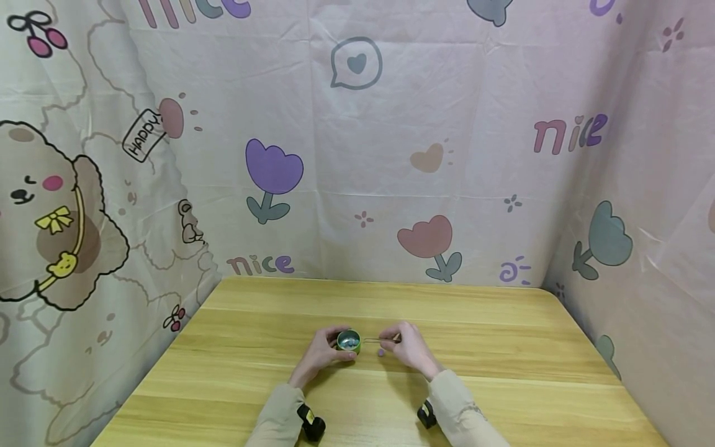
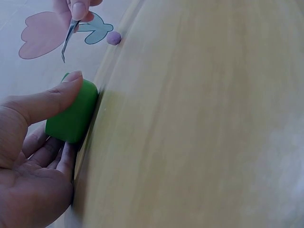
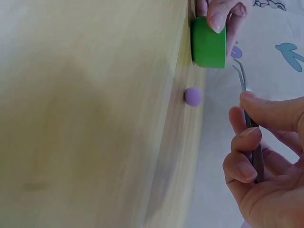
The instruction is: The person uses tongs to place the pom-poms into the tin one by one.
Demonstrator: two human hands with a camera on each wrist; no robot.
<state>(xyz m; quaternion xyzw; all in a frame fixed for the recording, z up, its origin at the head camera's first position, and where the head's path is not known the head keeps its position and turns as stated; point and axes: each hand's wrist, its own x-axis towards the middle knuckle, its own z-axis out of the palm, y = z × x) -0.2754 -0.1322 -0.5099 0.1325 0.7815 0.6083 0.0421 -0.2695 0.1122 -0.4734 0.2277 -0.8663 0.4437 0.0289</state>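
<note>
Lower centre of the head view: your left hand (image 1: 319, 355) grips the green tin (image 1: 349, 342); your right hand (image 1: 410, 347) pinches tweezers (image 1: 375, 339). Steady the tin, and lower the tips squarely onto the purple ball (image 1: 381, 352) lying just right of it.

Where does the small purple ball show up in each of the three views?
Head: purple ball on the table, lower centre, just left of the right hand.
Left wrist: top left, beyond the tweezers.
Right wrist: centre, slightly right, below the green container.
Shared landmark: the green container, gripped by the left hand.
</note>
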